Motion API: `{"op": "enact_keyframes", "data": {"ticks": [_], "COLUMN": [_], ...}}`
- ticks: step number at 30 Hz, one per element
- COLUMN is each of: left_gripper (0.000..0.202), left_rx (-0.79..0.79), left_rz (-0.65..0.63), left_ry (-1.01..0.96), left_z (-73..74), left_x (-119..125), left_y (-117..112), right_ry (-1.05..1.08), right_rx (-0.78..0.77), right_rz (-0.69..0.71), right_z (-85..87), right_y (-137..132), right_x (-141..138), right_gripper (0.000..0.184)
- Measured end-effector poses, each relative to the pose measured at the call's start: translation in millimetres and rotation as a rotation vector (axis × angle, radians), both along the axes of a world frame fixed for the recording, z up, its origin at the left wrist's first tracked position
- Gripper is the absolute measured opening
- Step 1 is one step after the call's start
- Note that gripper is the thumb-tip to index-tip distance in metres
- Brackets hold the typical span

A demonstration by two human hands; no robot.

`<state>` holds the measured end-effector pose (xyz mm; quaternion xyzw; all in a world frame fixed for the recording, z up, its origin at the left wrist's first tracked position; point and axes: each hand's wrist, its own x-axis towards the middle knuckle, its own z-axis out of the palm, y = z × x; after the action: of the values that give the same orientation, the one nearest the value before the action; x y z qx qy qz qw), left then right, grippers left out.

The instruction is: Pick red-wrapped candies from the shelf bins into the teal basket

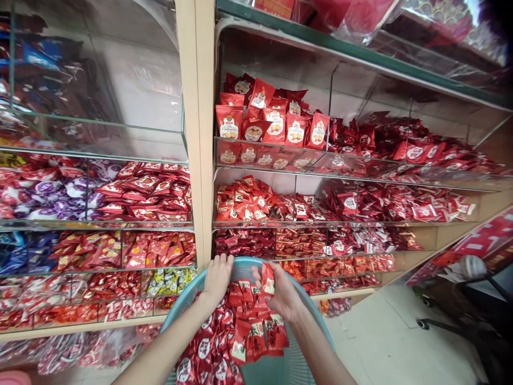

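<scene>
A teal plastic basket (pixel 182 305) sits at the bottom centre, filled with several small red snack packets (pixel 248 331). My left hand (pixel 217 278) rests on the basket's far rim, with its fingers curled over the edge. My right hand (pixel 282 294) is inside the basket, pinching one red packet (pixel 267 279) upright between thumb and fingers. Both forearms reach in from the bottom of the view.
Glass-fronted shelves (pixel 328 171) hold red packets in several compartments ahead, split by a beige wooden post (pixel 198 133). Purple and blue sweets (pixel 48 192) lie at the left. A light tiled floor (pixel 385 337) shows at the lower right, beside a dark stand (pixel 460 315).
</scene>
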<state>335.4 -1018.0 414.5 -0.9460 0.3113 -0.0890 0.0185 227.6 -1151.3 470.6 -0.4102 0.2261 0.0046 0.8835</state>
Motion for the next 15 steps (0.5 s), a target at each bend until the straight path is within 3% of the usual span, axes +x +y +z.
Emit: {"op": "enact_keyframes", "data": {"ticks": [4,9,15], "left_gripper": [0.034,0.032,0.034], "left_rx": [0.015,-0.010,-0.017], "left_rz": [-0.016,-0.026,-0.040], "left_ry": [-0.018,0.003,0.009], "left_z": [0.9,1.7,1.9], "left_x": [0,1,1], "left_y": [1,1,2], "right_ry": [0.116,0.127,0.176], "right_rx": [0.054,-0.102,-0.136], "right_rz": [0.070,0.250,0.187], "right_z": [-23.8,-27.0,-39.4], "right_y": [-1,0,-5], "right_x": [-4,-9,-10], "right_gripper": [0.026,0.043,0.047]}}
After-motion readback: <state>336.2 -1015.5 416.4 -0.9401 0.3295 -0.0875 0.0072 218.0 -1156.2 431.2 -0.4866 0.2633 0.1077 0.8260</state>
